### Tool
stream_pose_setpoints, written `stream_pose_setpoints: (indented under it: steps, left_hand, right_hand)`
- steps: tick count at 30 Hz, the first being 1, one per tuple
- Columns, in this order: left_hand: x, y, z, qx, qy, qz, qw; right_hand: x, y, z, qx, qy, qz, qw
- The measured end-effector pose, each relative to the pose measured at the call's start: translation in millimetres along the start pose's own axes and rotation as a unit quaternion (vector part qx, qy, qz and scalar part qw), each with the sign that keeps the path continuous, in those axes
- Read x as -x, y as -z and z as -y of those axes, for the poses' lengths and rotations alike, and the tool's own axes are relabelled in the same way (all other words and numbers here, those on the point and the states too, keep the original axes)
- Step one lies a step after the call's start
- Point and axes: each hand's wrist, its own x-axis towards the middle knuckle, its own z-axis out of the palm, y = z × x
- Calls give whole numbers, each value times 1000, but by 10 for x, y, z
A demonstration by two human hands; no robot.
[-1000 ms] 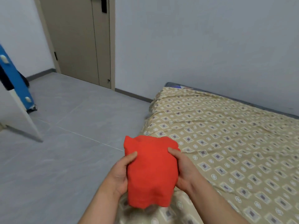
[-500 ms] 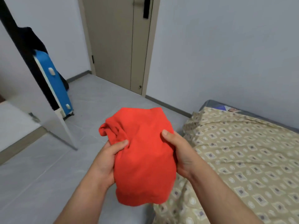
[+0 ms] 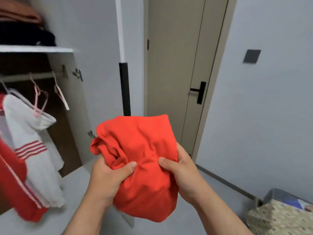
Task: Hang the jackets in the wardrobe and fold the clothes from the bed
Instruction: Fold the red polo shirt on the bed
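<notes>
A folded red garment (image 3: 140, 150) hangs in front of me at chest height. My left hand (image 3: 108, 180) grips its left side, thumb on top, and my right hand (image 3: 182, 172) grips its right side. The open wardrobe (image 3: 67, 92) stands to the left. On its rail (image 3: 32, 76) hang a white jacket with red stripes (image 3: 32, 141) and a red jacket with white stripes (image 3: 11, 180). Two bare pink hangers (image 3: 50, 97) hang beside them. Only a corner of the bed (image 3: 277, 216), with its patterned sheet, shows at the lower right.
Folded dark and orange clothes (image 3: 25, 29) lie on the wardrobe's upper shelf (image 3: 37, 49). The wardrobe door (image 3: 122, 56) stands open, edge-on, just behind the garment. A closed room door (image 3: 183, 73) with a black handle is ahead. Grey floor (image 3: 74, 192) lies below.
My view has swung left from the bed to the wardrobe. Both hands carried the red garment along and now bunch it more tightly.
</notes>
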Motion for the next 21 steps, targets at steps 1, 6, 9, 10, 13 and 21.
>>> stream_pose_setpoints:
  steps: [1,6,9,10,13,21]
  left_hand:
    - [-138,89,-277,-3,-17,-4,1000]
    - [-586,497,-1405,30,-76,-46,996]
    - [-700,705,-1873,48,-88,-67,993]
    - [-735,761,-1998,54,-91,-72,992]
    - [-831,877,-2275,49,-107,-79,990]
    - [-1265,1424,-2704,34,-171,-189,966]
  right_hand:
    - [-108,-199,239,4,14,13,1000]
    - [-545,-1031,1255,-14,30,32,999]
    - [-722,-1370,1669,-45,0,84,995]
    - [-778,-1454,1767,-48,-1,97,994]
    - [-947,-1675,1946,-43,30,115,992]
    - [-1590,-2471,2008,-100,125,157,975]
